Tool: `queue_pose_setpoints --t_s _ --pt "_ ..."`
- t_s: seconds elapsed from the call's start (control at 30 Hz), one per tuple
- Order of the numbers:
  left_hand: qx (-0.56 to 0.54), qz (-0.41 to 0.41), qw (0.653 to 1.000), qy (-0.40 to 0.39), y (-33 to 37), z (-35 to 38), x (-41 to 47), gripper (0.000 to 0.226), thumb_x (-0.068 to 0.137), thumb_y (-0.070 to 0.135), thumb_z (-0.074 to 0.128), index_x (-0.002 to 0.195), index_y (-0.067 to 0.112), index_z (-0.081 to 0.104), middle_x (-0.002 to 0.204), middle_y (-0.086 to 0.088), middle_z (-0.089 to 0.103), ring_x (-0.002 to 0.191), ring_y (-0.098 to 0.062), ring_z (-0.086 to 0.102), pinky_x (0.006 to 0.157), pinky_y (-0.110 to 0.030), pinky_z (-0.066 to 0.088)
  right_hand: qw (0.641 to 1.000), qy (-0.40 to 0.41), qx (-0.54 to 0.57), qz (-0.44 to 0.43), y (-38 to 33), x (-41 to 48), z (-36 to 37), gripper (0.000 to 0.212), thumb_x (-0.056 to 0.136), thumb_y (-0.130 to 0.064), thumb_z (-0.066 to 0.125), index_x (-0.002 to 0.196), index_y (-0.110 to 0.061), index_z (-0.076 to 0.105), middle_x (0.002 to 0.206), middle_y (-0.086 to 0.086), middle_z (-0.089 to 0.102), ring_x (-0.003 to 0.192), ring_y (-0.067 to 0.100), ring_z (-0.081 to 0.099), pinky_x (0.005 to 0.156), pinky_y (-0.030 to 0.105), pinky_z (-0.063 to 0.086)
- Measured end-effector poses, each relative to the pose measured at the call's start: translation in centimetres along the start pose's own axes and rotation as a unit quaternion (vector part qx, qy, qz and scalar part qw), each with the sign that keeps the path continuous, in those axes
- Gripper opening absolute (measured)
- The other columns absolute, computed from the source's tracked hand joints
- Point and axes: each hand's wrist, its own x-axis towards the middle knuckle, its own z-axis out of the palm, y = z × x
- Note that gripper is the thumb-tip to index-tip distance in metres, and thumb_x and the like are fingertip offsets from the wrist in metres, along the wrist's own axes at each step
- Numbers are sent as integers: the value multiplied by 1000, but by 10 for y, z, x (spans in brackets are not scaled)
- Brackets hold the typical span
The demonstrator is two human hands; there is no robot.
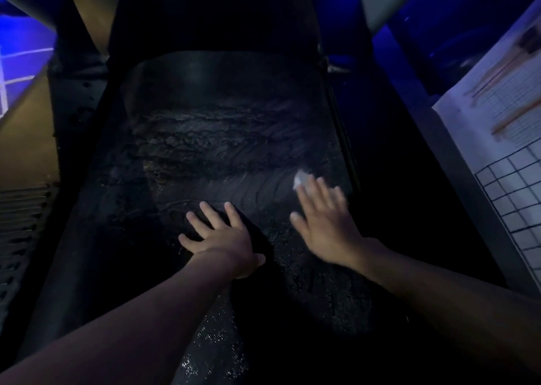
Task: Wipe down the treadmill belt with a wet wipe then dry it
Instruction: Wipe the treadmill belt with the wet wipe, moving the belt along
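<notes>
The black treadmill belt (210, 150) runs away from me in dim light, streaked with curved wet smears across its middle. My left hand (222, 238) lies flat on the belt with its fingers spread. To its right, my right hand (325, 223) presses a small white wipe (301, 179) against the belt near the right edge; the fingers are straight and blurred by motion. Only a corner of the wipe shows beyond the fingertips.
A dark side rail (345, 138) borders the belt on the right. A white panel with a grid pattern (503, 156) stands at the far right. A tan frame with slotted vents (26, 203) lies on the left. The motor cover (213, 18) rises ahead.
</notes>
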Motion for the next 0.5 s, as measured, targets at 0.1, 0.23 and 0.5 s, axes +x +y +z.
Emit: queue_pose_setpoints --t_s 0.1,0.23,0.5 --pt "4 -4 1000 6 0 -1 0 121 82 63 61 148 11 -27 148 -33 -33 138 -57 -21 109 -71 10 1000 8 13 0 15 -1 -1 76 97 -56 11 159 -12 17 166 14 10 153 31 8 122 54 11" --pt "16 12 999 30 12 6 -8 107 91 49 59 150 10 -21 152 -33 -25 139 -57 -16 108 -72 14 992 19 49 112 4 -4 -1 87 90 -59 2 158 -5 13 164 21 2 153 35 -1 123 49 -1" --pt "12 70 996 55 -1 11 -14 102 87 56 58 154 20 -11 159 -18 -20 145 -44 -14 114 -63 14 996 13 48 70 -3 -30 0 91 91 -65 -4 158 -6 11 165 18 -1 153 31 -5 123 45 -4"
